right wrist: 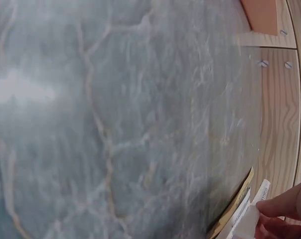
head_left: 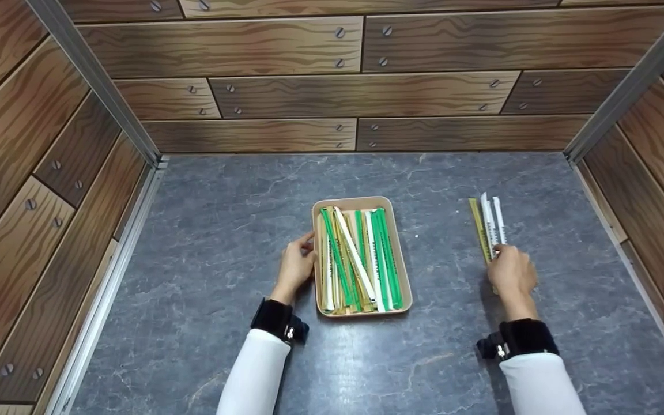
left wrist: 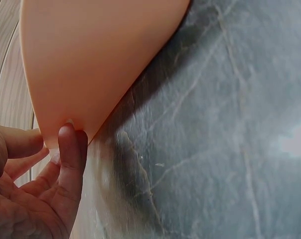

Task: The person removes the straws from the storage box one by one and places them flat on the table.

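A shallow tan tray (head_left: 399,242) lies in the middle, filled with slim green, white and gold stick sachets (head_left: 361,259). My left hand (head_left: 295,265) is at its left side. In the left wrist view, fingertips touch the outer face of the tray wall (left wrist: 100,50), none reaching inside. Off to the right, my right hand (head_left: 512,271) pinches the near ends of a small bunch of white stick sachets (head_left: 499,219), with a gold stick sachet (head_left: 476,216) alongside. Fingers hide their lower ends. In the right wrist view, thumb and fingers hold a white packet end (right wrist: 250,221).
A grey marbled tabletop (head_left: 222,219) lies under everything. Wood-patterned panels (head_left: 286,95) wall off the back and both sides, with metal rails (head_left: 104,276) at the corners and along the edges. Dark straps with small cameras (head_left: 291,331) wrap both wrists.
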`<state>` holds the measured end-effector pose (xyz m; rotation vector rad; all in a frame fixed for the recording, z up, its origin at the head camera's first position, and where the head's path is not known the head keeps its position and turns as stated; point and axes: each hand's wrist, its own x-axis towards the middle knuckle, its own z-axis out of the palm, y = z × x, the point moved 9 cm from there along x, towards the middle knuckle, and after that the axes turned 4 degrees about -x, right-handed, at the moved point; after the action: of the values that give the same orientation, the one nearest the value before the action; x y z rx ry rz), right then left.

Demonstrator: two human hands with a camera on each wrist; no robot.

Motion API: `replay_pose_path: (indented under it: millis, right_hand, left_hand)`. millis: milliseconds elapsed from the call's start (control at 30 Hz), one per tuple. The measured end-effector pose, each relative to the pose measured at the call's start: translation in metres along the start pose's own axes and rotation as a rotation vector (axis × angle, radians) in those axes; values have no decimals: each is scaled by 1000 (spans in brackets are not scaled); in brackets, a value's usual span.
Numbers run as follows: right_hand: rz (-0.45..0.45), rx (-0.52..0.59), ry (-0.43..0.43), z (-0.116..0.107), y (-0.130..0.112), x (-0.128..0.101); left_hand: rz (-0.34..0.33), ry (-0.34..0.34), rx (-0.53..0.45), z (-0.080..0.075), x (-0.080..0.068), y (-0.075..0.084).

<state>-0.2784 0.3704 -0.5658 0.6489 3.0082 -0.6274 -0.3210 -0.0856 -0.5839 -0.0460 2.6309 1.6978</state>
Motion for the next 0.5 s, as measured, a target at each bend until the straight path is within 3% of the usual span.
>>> replay_pose_path:
  millis: [500]
  right_hand:
    - [19,-30,-83,7,6,9]
  left_hand:
    - [14,-1,-11,0,-1,1]
